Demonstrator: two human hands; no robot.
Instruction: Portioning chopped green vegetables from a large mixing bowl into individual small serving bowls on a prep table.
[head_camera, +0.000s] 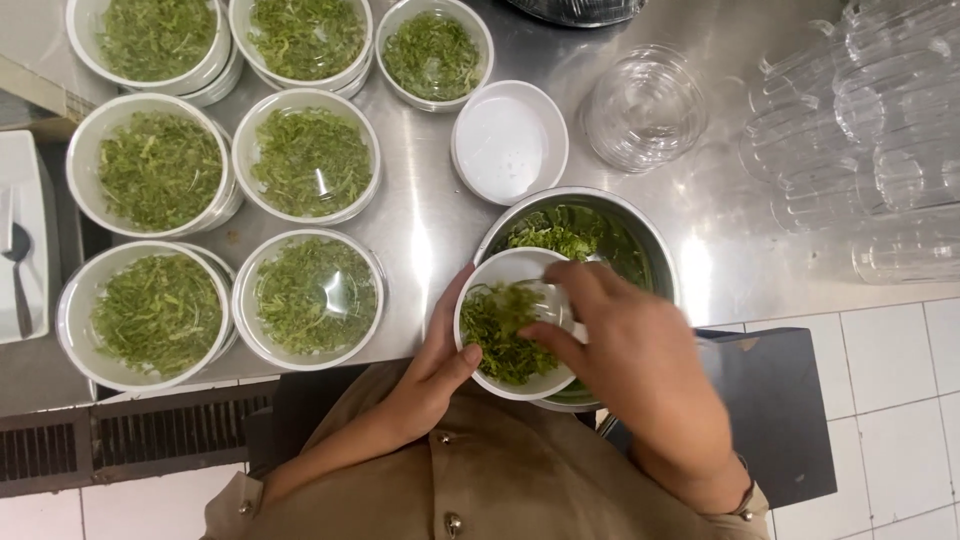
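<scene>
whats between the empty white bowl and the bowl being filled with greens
In the head view, only the far rim of the steel mixing bowl and bare steel counter lie between the empty white bowl and the bowl being filled.

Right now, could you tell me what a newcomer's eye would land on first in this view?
Most striking are the white bowls of chopped greens, lidded and stacked on the steel counter at left. At the counter's near edge, the left hand steadies a white bowl over a steel mixing bowl while the right hand presses greens into it. Clear lids are stacked behind.
</scene>
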